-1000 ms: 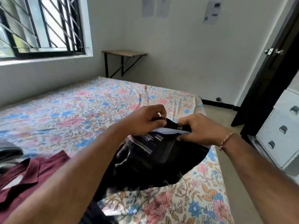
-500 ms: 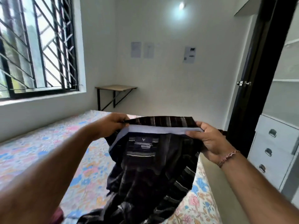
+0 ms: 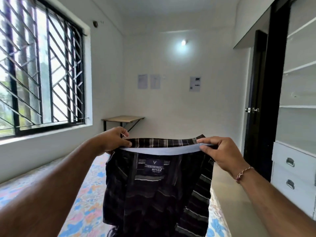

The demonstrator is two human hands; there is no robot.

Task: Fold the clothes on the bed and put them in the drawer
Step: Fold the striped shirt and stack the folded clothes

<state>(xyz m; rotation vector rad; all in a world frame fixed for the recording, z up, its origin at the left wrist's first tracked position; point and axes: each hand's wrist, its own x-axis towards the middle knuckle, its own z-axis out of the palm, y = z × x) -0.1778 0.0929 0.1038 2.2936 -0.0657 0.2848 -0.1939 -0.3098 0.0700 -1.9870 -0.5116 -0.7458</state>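
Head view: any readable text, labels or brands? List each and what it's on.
"MYNOX": on the neck label of the dark striped shirt.
Smaller lines on that label: too small to read.
Three paper sheets on the far wall: printed, but too blurred to read.

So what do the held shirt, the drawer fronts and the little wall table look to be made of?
Striped shirt: thin woven cloth, likely cotton, since it drapes limply; plain light-blue collar lining. Drawer fronts: smooth white-painted or laminated board, with shiny metal pull handles. Wall table: pale wood-look top, matte, on dark, probably metal, brackets.
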